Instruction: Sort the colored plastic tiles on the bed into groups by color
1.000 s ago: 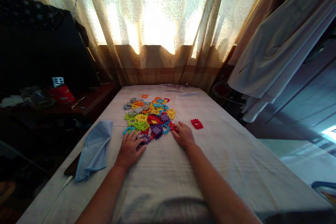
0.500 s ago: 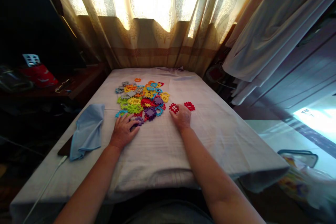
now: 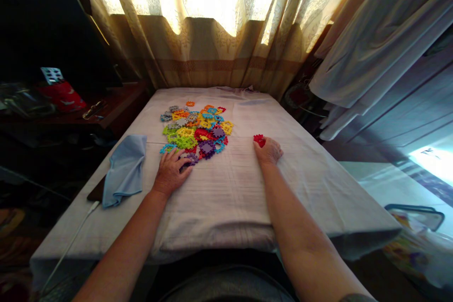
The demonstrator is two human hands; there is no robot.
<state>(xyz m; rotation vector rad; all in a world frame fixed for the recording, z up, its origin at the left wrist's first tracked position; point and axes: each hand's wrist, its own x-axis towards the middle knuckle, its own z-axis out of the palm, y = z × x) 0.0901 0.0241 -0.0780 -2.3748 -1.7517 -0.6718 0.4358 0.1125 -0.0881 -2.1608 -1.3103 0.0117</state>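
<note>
A heap of interlocking plastic tiles point(image 3: 187, 133) in many colours lies on the cloth-covered table, left of centre. At its near edge rests my left hand point(image 3: 172, 171), fingers spread over or beside a purple tile point(image 3: 193, 158); it grips nothing that I can see. To the right of the heap, my right hand point(image 3: 269, 151) pinches a red tile point(image 3: 259, 140) low over the cloth. The hand hides part of the red, and I cannot tell whether a second red tile lies beneath it.
A light blue cloth point(image 3: 125, 170) partly covers a dark flat device point(image 3: 96, 191) with a white cable point(image 3: 71, 245) on the table's left. One orange tile point(image 3: 190, 104) sits apart behind the heap. Curtains point(image 3: 208, 47) hang beyond the far edge.
My right hand has carried the red tile rightward, away from the heap, to where another red tile lay separately. My left hand stays at the heap's near edge. The view has shifted slightly.
</note>
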